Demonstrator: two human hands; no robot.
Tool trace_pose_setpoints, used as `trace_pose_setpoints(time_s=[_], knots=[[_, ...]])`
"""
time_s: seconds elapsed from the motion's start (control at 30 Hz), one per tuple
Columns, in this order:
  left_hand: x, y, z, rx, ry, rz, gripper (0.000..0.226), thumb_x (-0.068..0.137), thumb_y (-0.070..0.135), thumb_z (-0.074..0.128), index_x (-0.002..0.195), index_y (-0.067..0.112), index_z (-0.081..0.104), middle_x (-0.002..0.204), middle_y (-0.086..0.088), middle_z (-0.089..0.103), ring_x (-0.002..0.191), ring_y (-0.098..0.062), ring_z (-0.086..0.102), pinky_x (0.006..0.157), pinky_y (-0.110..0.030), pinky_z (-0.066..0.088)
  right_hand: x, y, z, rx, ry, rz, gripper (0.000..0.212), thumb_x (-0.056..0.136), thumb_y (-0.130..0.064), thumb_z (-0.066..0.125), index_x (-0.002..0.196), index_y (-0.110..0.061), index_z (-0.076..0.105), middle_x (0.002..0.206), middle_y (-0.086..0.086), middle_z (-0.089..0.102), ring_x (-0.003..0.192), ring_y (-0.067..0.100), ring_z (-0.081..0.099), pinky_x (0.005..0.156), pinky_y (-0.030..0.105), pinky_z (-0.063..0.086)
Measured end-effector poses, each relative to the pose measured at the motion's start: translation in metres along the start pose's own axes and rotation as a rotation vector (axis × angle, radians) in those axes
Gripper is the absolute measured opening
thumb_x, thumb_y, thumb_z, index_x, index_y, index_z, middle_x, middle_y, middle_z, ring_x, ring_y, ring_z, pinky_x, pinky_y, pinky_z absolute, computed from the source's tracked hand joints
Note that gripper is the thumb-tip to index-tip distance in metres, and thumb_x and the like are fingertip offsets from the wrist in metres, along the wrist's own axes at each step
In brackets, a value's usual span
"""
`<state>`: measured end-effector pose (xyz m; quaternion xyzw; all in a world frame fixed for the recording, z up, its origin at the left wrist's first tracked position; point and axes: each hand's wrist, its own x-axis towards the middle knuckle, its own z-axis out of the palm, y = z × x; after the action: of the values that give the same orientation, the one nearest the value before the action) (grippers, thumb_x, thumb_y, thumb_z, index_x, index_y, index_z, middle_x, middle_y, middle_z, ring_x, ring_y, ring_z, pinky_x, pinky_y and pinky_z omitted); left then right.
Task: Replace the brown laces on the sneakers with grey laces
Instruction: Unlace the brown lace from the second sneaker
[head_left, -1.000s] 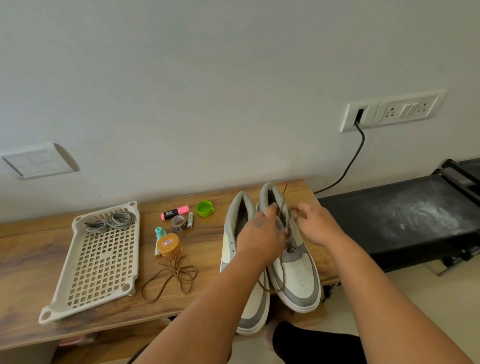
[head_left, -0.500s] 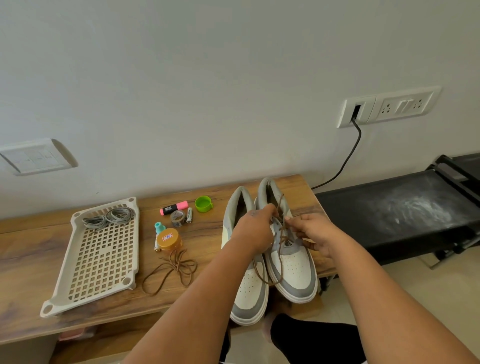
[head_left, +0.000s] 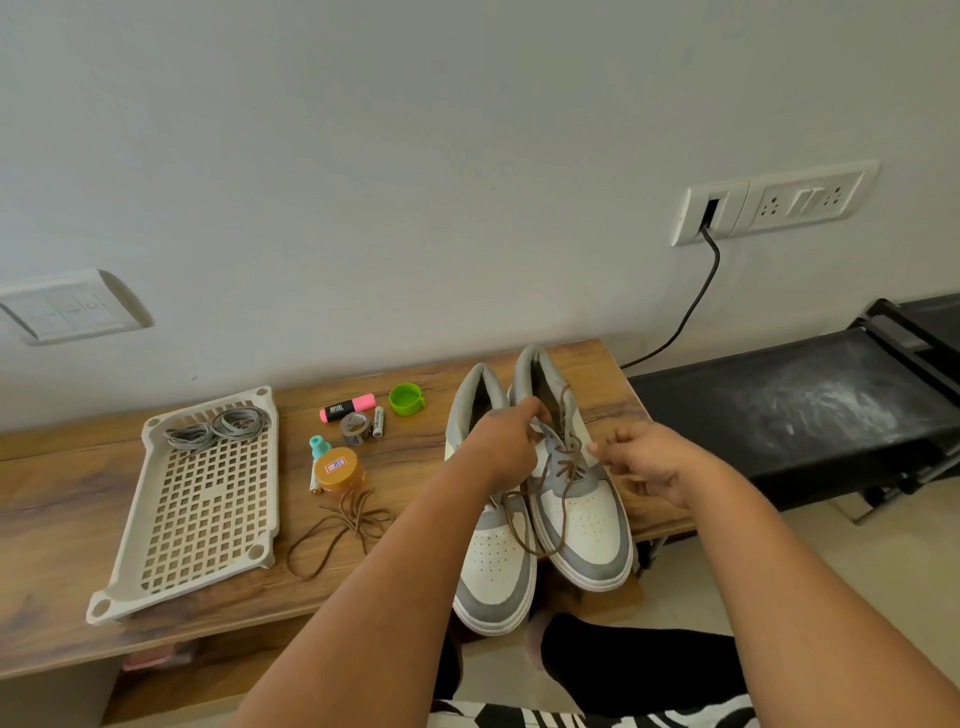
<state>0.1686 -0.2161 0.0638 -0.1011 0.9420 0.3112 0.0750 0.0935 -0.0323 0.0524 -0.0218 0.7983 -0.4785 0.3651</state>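
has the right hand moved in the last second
Yes. The right hand has come toward the person along the right sneaker, from up near its collar to beside the laced middle.

Wall: plain pale grey (head_left: 415, 156), evenly lit.
Fittings: switch plate (head_left: 70, 307) at left; socket panel (head_left: 774, 202) at right, with a black cable (head_left: 691, 306) plugged in.
Furniture: wooden table (head_left: 57, 499) against the wall; black dusty treadmill (head_left: 795, 410) beside it.
Floor: light beige (head_left: 883, 561).
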Motion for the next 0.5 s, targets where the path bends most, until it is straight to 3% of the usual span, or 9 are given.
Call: trace_pose_setpoints(time_s=[0.1, 0.2, 0.3, 0.4, 0.5], knots=[[-0.003, 0.001, -0.001, -0.011, -0.025, -0.005, 0.048, 0.092, -0.001, 0.045, 0.131, 0.026, 0.046, 0.123, -0.009, 0.064, 0.108, -0.022, 0.060, 0.082, -0.032, 0.053, 0.006, -0.007, 0.019, 0.068, 0.167, -0.148, 0.023, 0.090, -0.032, 0.068, 0.106, -0.017, 0.062, 0.100, 0.004, 0.068, 0.091, 0.017, 0.064, 0.071, 0.028, 0.049], [-0.005, 0.000, -0.001, -0.025, -0.032, 0.001, 0.047, 0.093, 0.001, 0.046, 0.134, 0.025, 0.045, 0.126, -0.008, 0.064, 0.113, -0.021, 0.058, 0.085, -0.030, 0.051, 0.010, -0.013, 0.025, 0.080, 0.173, -0.178, 0.028, 0.087, -0.016, 0.072, 0.110, -0.017, 0.058, 0.096, 0.006, 0.070, 0.082, 0.018, 0.069, 0.066, 0.029, 0.054], [-0.006, -0.001, -0.001, -0.025, -0.035, 0.007, 0.046, 0.095, 0.004, 0.046, 0.136, 0.024, 0.043, 0.127, -0.009, 0.064, 0.110, -0.022, 0.060, 0.084, -0.031, 0.051, 0.006, -0.013, 0.007, 0.011, 0.064, -0.072, 0.027, 0.086, -0.003, 0.069, 0.109, -0.014, 0.058, 0.097, 0.009, 0.070, 0.078, 0.019, 0.066, 0.066, 0.030, 0.054], [-0.004, 0.000, -0.002, -0.036, -0.040, 0.007, 0.041, 0.097, 0.007, 0.046, 0.134, 0.025, 0.044, 0.123, -0.012, 0.065, 0.107, -0.025, 0.063, 0.085, -0.036, 0.055, -0.004, -0.001, -0.007, -0.210, -0.067, 0.176, 0.020, 0.083, 0.004, 0.068, 0.099, -0.005, 0.062, 0.088, 0.011, 0.068, 0.070, 0.019, 0.064, 0.068, 0.032, 0.056], [-0.004, 0.000, -0.003, -0.041, -0.044, 0.005, 0.038, 0.098, 0.011, 0.047, 0.133, 0.026, 0.045, 0.121, -0.013, 0.065, 0.105, -0.027, 0.064, 0.087, -0.040, 0.056, -0.001, 0.003, -0.006, -0.238, 0.056, 0.085, 0.019, 0.085, 0.001, 0.067, 0.101, -0.010, 0.063, 0.096, 0.011, 0.068, 0.082, 0.020, 0.066, 0.080, 0.038, 0.057]])
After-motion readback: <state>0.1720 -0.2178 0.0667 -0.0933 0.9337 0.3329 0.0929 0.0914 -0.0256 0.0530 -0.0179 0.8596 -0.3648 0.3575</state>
